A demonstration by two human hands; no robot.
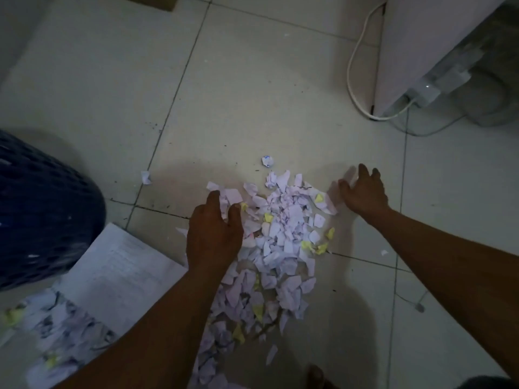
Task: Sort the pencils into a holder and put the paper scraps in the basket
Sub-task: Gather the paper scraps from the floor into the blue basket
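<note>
at the far left a dark blue basket (42, 209) with a perforated wall stands on the pale tiled floor (252, 94); only part of it is in view. just beside it, toward the bottom, lies a white printed sheet (120, 265), and a blurred patch of loose scraps (56, 327), white with a few yellow ones, covers the sheet's lower corner. one small stray scrap (145, 177) lies alone on the tile between the basket and the main heap.

the left hand (213, 234) lies palm down on the left edge of the pile of paper scraps (283, 240), fingers relaxed and slightly bent, thumb apart; it presses on the scraps and grips nothing. the pile itself, white bits mixed with yellow ones, spreads on the floor between the two hands and trails down toward the bottom edge. a crumpled scrap (267, 160) sits just beyond the pile's far side.

the right hand (363, 192) is at the pile's right edge, palm down, fingers straight and spread, touching the outermost scraps and holding nothing.

further right and up, a white cable (350, 66) loops over the floor to a white power strip (424, 91) beside a pale cabinet (421, 37).
</note>
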